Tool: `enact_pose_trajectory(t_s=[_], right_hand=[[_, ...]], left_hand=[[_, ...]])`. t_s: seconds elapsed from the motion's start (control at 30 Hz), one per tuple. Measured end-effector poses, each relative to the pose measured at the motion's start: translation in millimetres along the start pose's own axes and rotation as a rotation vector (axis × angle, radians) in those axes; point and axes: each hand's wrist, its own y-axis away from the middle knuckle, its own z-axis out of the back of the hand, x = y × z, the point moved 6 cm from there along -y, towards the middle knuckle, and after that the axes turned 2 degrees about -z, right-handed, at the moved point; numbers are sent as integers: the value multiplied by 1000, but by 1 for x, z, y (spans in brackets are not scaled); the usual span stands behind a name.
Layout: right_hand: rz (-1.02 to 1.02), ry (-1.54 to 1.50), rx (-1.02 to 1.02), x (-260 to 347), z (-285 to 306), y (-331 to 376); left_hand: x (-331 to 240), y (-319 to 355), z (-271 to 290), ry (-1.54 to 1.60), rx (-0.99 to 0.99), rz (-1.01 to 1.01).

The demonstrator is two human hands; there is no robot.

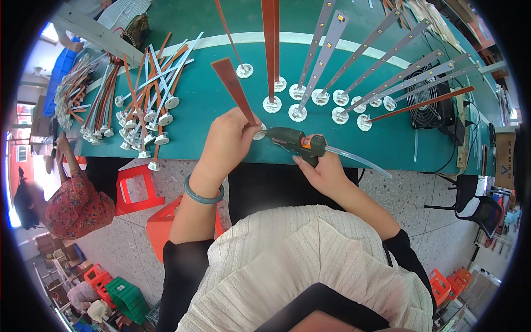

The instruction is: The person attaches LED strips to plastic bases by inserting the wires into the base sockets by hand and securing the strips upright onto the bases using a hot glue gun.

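Note:
My left hand [224,141] pinches the lower end of a brown LED strip [234,91], which stands up from a round white base [261,133] partly hidden by my fingers. My right hand [327,174] is wrapped around the handle of a dark green hot glue gun [287,137]. A clear glue stick [359,160] pokes out of its back. The gun's nozzle points left and lies at the white base, close to my left fingertips. Whether it touches is too small to tell.
Beyond my hands, several LED strips [323,61] stand on white bases on the green table [210,105]. A pile of strips with bases [146,105] lies at left, a black fan [434,99] at right. Another person [80,205] sits at the far left, near red stools [137,189].

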Motion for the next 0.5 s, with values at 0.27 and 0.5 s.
enact_pose_trajectory(t_s=[0.27,0.5], right_hand=[[-33,-3,16,0,1,-1],[-86,-193,41,-19,1,1]], left_hand=[[-1,2,0,-2,3,-9],[-14,4,6,-52,73,-133]])
